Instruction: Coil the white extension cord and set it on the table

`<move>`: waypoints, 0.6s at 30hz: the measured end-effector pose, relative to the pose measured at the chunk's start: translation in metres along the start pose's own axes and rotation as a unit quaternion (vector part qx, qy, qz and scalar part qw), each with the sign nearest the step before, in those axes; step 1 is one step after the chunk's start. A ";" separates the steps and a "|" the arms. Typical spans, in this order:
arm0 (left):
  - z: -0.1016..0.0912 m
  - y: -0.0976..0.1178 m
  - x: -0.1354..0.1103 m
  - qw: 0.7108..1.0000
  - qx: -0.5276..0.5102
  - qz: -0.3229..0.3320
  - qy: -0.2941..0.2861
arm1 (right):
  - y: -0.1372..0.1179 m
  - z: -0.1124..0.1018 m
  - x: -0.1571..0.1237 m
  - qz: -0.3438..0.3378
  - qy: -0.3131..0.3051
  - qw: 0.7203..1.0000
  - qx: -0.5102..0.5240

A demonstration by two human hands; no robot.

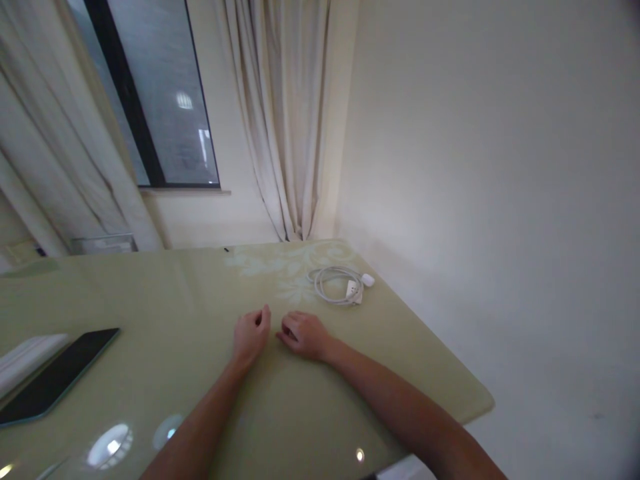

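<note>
My left hand [251,333] rests on the green glass table [165,313] with its fingers curled in loosely. Right beside it, my right hand [303,334] lies on the table top, fingers bent under and knuckles up. The two hands nearly touch near the middle of the table. Nothing shows in either hand. A coiled white cable with a white plug [340,285] lies on the table a short way beyond my right hand, near the far right corner.
A dark tablet [57,381] lies at the left edge, next to a white folded thing [27,360]. Curtains [285,120] and a window [160,93] stand behind the table. A plain wall runs along the right side.
</note>
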State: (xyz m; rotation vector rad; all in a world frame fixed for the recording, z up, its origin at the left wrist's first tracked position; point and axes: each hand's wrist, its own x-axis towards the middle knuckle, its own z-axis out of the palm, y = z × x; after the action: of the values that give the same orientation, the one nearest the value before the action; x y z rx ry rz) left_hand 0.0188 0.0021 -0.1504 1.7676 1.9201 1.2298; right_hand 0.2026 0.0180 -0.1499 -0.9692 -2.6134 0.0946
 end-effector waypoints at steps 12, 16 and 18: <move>0.002 -0.001 -0.001 0.998 -0.050 -0.016 -0.021 | 0.048 -0.048 0.008 0.198 0.121 0.973 0.002; 0.003 -0.007 0.003 0.996 -0.081 -0.019 -0.036 | 0.117 -0.095 0.019 0.343 0.151 0.926 -0.050; 0.003 -0.007 0.003 0.995 -0.089 -0.020 -0.040 | 0.142 -0.103 0.020 0.405 0.126 0.903 -0.073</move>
State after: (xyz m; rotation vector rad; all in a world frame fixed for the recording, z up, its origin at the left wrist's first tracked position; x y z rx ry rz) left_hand 0.0151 0.0069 -0.1562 1.6549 1.7352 1.2534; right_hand 0.3124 0.1335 -0.0732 -1.9186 -1.8494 -0.0241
